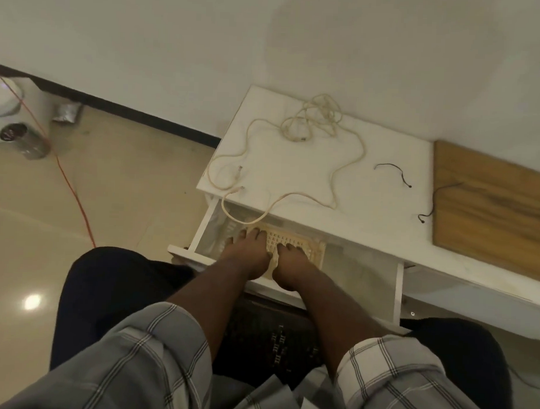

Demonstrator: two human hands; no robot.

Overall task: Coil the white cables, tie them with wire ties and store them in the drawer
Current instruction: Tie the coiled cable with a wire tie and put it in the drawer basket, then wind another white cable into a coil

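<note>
Dim, soft image; floor (pixel 32 301) glare, edges perhaps warped.

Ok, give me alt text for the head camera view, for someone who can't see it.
Both hands, left hand and right hand, rest on a cream perforated object inside the open drawer. White cables lie uncoiled on the white cabinet top, beside two black wire ties.

You've got a plain white wall (pixel 176 32) beyond your hands, glossy beige tile floor (pixel 126 174) to their left, wooden board (pixel 492 206) far right.
</note>
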